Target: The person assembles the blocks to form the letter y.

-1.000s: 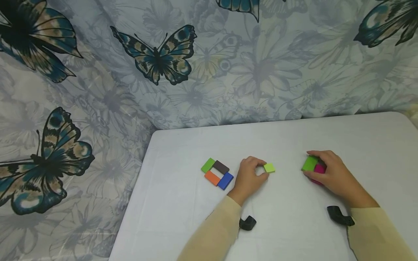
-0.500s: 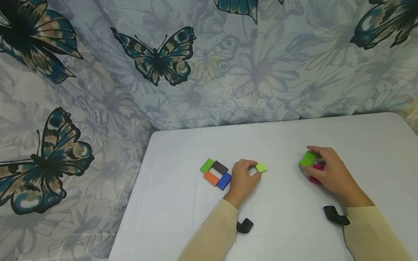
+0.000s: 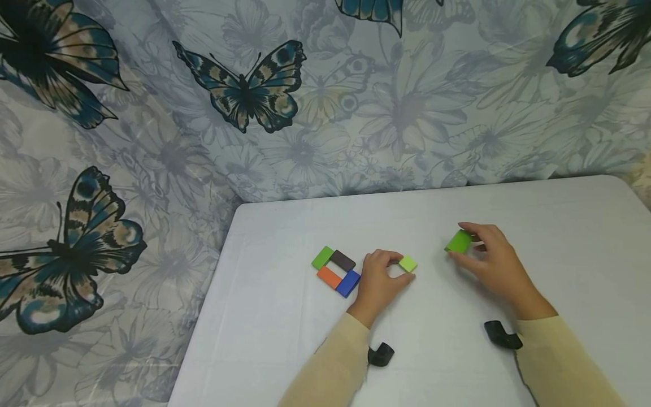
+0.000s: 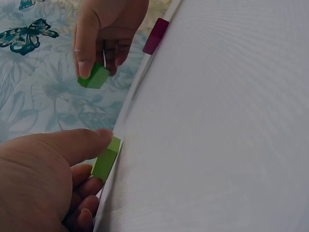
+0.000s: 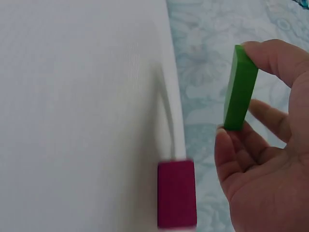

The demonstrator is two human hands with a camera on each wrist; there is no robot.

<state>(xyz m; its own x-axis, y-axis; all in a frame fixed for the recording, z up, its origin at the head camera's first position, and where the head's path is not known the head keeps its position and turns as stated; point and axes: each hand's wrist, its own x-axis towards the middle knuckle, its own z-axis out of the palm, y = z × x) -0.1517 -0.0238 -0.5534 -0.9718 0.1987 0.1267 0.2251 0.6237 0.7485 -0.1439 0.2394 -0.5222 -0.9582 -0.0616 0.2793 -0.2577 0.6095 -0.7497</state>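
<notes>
Pinching a yellow-green rectangular block (image 3: 408, 264), the left hand (image 3: 378, 288) held it at the smooth white table (image 3: 254, 333), contact unclear from where I stood; the right hand (image 3: 494, 265) gripped a bright green rectangular block (image 3: 459, 241) aloft; a magenta rectangular block (image 5: 176, 194) lay nearby.

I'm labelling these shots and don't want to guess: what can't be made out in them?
Magenta block: in the head view, apparently hidden behind the right hand; both wrist views show it.
Held green block: in the left wrist view, the right hand covers part of it.
Left hand: cut off by the left wrist view's left edge.
Top-centre butterfly print: cut off by the head view's top edge.
</notes>
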